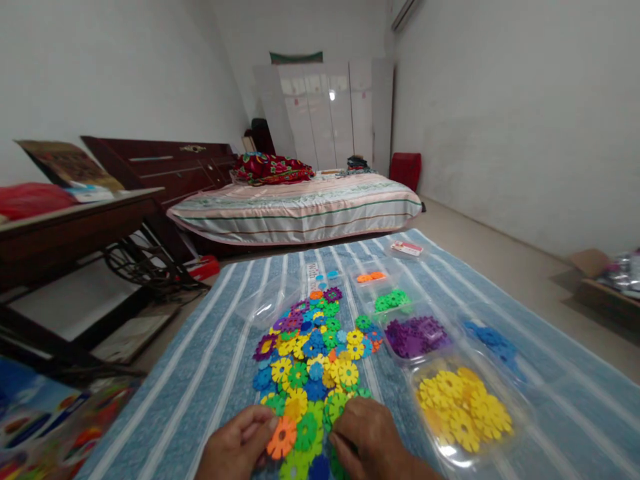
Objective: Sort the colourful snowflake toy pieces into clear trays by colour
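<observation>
My left hand (240,441) is closed at the bottom of the view, thumb and forefinger pinched at the edge of an orange flower-shaped plastic disc (281,438). Across from it, my right hand (369,435) has curled fingers beside a green notched disc (336,405); whatever lies between those fingers is hidden. Between and beyond both hands spreads a mixed pile of yellow, green, blue, purple and orange discs (315,343). Another green disc (307,432) lies between the hands.
Right of the pile, clear plastic boxes hold sorted discs: yellow (465,407), purple (417,335), green (393,300), orange (371,277) and blue (495,343). A clear lid (267,303) lies left. Blue striped cloth (200,360) covers the table; a bed (300,213) stands beyond.
</observation>
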`<state>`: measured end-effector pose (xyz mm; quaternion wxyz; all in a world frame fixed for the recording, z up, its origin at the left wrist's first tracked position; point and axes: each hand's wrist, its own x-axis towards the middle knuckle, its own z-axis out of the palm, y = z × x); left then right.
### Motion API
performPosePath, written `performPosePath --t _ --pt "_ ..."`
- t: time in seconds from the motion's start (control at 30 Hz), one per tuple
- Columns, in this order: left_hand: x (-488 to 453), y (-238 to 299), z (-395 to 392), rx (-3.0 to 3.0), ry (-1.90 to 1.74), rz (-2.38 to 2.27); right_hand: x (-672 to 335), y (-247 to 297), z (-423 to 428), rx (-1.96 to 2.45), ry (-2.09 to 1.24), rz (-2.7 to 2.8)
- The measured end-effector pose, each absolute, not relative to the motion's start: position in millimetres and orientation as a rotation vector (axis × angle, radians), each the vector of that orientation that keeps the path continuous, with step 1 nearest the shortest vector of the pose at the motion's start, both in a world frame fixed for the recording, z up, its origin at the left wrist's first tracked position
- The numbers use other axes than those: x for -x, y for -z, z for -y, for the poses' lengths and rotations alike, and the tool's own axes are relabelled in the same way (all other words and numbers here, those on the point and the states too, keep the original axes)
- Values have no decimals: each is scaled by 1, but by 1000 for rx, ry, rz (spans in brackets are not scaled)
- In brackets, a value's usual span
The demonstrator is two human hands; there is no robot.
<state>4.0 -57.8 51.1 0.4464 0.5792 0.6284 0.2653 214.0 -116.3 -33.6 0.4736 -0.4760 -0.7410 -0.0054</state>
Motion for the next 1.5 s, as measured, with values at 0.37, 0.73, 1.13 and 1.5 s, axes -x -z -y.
performPosePath --t 0.37,0.73,1.13,1.5 --pt "-183 -122 -78 -1335 -925 -1252 -207 50 102 1095 235 1727" --pt "-157 -107 -71 -1574 -715 -1276 -216 31 121 1226 -115 1863" --pt "-47 -81 43 -2168 -233 -1259 -230 15 131 1274 -303 1853" --pt "-23 -73 79 -2300 104 -1695 -232 15 134 1277 -316 1874"
